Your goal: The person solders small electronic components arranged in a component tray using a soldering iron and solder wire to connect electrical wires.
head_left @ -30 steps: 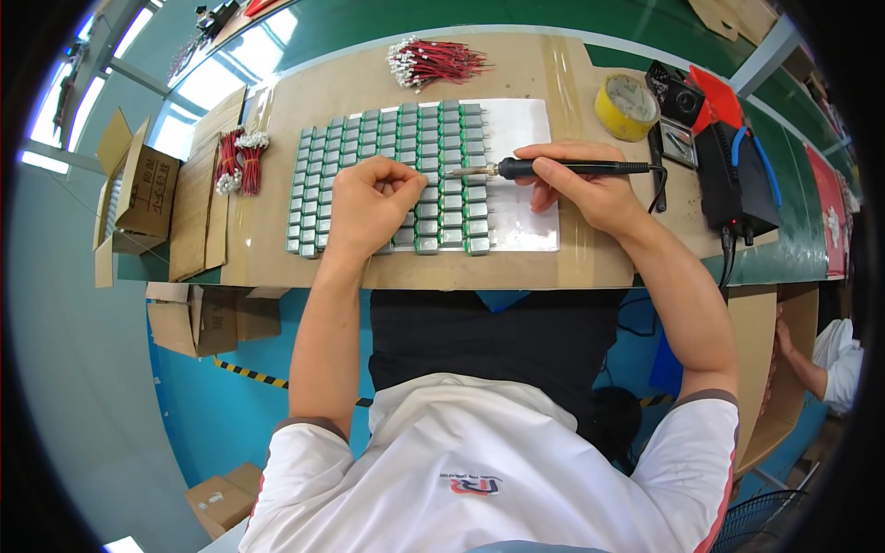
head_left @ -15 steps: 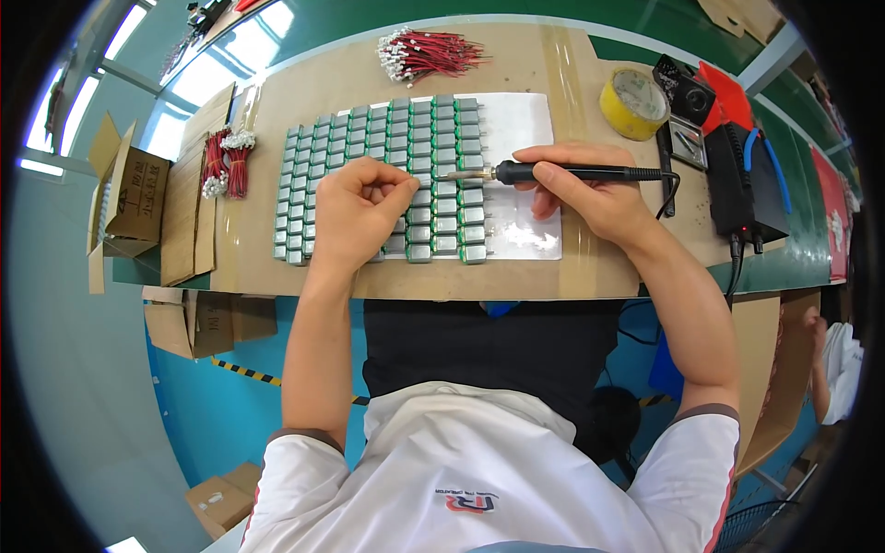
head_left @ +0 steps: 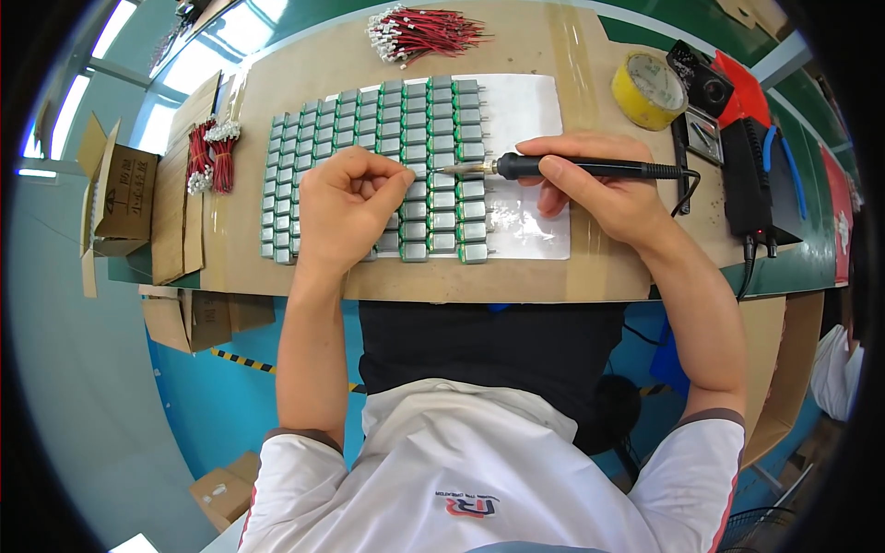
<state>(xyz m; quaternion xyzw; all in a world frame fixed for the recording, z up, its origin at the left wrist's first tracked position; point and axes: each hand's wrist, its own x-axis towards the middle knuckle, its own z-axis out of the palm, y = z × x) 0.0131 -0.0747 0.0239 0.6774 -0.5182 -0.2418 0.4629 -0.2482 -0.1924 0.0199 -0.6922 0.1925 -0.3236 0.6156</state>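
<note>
Rows of small grey metal motors (head_left: 392, 101) with green ends stand close together on a white sheet (head_left: 527, 111). Above them, my left hand (head_left: 343, 210) is closed in a pinch, thumb against forefinger; what lies between the fingertips is too small to make out. My right hand (head_left: 613, 198) grips a soldering iron (head_left: 590, 168) by its black handle, like a pen. The iron points left, its metal tip over the motors in the right-hand columns, a short gap from my left fingertips. Whether the tip touches a motor, I cannot tell.
Red wires with white connectors (head_left: 424, 35) lie in a heap at the back; tied wire bundles (head_left: 214, 157) sit left. To the right are yellow tape (head_left: 649, 89), a black soldering station (head_left: 745, 175) and blue-handled pliers (head_left: 784, 175). An open carton (head_left: 124, 194) stands far left.
The whole view has shifted slightly. Both hands keep nearly the same pose, with the iron's tip still close to my left fingertips over the motors.
</note>
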